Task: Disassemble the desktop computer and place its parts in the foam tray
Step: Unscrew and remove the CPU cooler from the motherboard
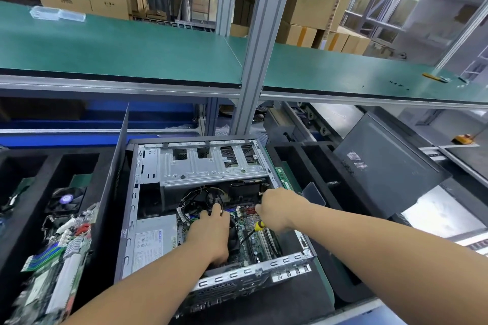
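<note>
Screwdriver [257, 227] gripped in right hand [277, 212], tip angled down-left toward cooler [233, 232] pressed under spread left hand [211, 235], inside PC case [148, 192].

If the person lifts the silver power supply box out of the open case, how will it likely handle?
The power supply is a closed metal box, so probably stiff and heavy for its size. Its smooth labelled top may be slippery to bare fingers. It sits tight against the case wall, and nearby cables may still tether it, so it may snag.

Both hands [211, 229] inside open computer case [148, 192]; right hand [277, 208] holds screwdriver [257, 227].
</note>
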